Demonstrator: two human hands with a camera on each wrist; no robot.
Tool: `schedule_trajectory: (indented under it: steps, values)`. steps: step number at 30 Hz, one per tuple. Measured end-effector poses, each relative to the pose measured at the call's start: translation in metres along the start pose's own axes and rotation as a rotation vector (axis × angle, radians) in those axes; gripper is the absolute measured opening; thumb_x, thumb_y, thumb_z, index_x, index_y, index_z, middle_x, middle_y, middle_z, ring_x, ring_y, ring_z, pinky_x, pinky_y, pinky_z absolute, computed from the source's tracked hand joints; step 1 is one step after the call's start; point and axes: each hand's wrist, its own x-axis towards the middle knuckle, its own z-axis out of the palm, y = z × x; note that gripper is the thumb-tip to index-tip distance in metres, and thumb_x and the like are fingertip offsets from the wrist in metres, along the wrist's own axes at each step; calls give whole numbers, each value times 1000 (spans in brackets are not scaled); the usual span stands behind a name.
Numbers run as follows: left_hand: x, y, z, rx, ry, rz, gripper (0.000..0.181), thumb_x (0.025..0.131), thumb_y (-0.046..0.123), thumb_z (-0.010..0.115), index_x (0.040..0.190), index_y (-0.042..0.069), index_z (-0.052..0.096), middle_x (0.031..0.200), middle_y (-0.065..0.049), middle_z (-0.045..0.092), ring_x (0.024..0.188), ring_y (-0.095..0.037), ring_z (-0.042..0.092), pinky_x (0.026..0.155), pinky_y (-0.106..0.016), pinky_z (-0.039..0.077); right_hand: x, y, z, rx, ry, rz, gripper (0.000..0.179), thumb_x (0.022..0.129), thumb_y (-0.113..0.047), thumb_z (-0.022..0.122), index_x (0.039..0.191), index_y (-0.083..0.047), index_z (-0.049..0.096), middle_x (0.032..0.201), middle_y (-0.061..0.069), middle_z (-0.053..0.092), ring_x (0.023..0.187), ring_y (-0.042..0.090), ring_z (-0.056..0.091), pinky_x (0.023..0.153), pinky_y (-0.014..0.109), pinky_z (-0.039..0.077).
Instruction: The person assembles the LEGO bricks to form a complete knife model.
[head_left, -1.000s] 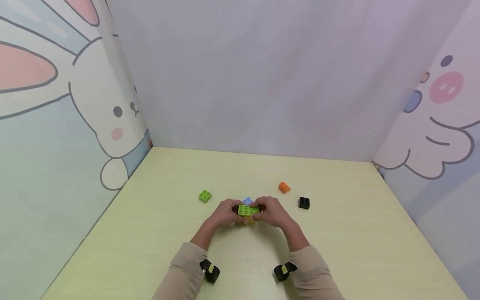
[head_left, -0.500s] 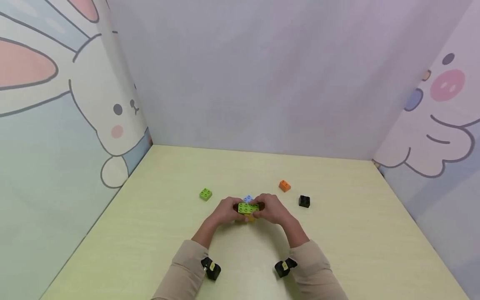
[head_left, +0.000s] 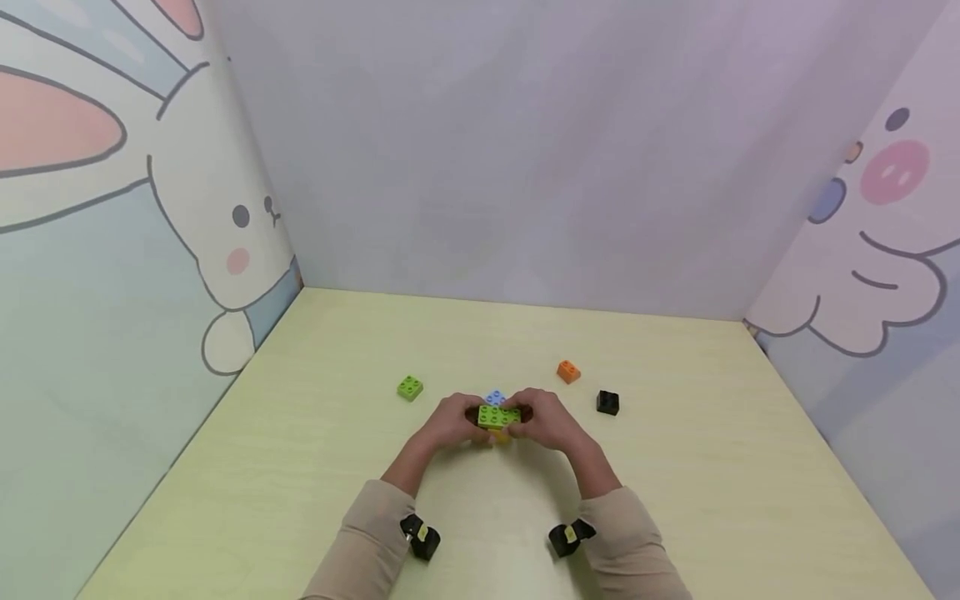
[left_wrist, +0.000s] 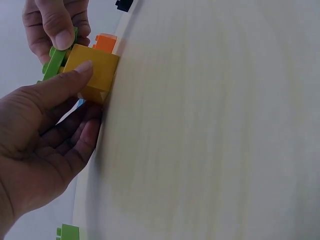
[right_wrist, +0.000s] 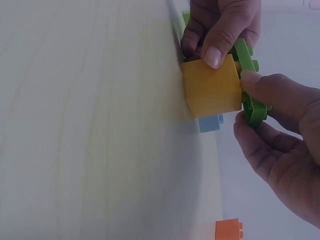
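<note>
My left hand (head_left: 455, 421) grips a yellow block (right_wrist: 212, 90), its thumb lying along one side face. My right hand (head_left: 550, 419) pinches a long green brick (head_left: 489, 416) between thumb and fingers. That green brick lies against the studded top of the yellow block, slightly tilted, with a yellow stud showing between them in the right wrist view. Just beyond the hands sits a light blue brick (head_left: 496, 397), partly hidden behind the fingers and the green brick.
On the pale wooden table (head_left: 675, 500) lie a small green brick (head_left: 410, 388) to the left, an orange brick (head_left: 568, 372) at the back right and a black brick (head_left: 608, 402) to the right. Cartoon-printed cloth walls (head_left: 517, 167) close off the back and sides.
Both hands keep the same hold in nearly the same spot. The long green brick has shifted very slightly to the right, and less of the yellow block shows below it.
</note>
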Motion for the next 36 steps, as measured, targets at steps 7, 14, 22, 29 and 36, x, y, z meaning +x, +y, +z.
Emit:
schedule_trajectory:
  steps: [7,14,22,29,36]
  values:
    - [-1,0,-1,19,9,-8,38,69,17,83,103,8,67,92,2,62,82,-14,52,74,-33,42,1,-2,4,-38,11,-12,28,76,-4,75,104,-5,69,87,0,56,72,14,48,61,29,42]
    - [-2,-1,-1,-6,7,2,34,69,14,83,100,8,68,90,3,63,79,-13,53,72,-32,43,5,-8,1,-82,-23,-22,27,75,-3,76,102,-2,69,86,1,57,73,14,49,64,31,44]
    - [-2,-1,-4,-1,0,-6,35,70,17,82,101,9,68,91,4,63,81,-14,53,73,-32,43,10,-10,0,-127,-49,-22,25,75,-4,76,99,-4,69,86,1,57,75,14,50,68,32,44]
    - [-2,-3,-8,-88,-34,16,35,78,18,77,110,12,65,91,3,62,78,-14,55,68,-30,45,11,-10,1,-115,-45,-33,26,75,-4,76,100,-5,68,85,1,55,74,15,49,66,32,43]
    - [-3,-3,-9,-104,-38,13,29,78,16,77,103,10,65,83,2,63,70,-14,55,62,-28,45,9,-6,3,-88,-31,-23,29,75,-2,76,103,-5,67,83,0,53,71,15,47,62,31,42]
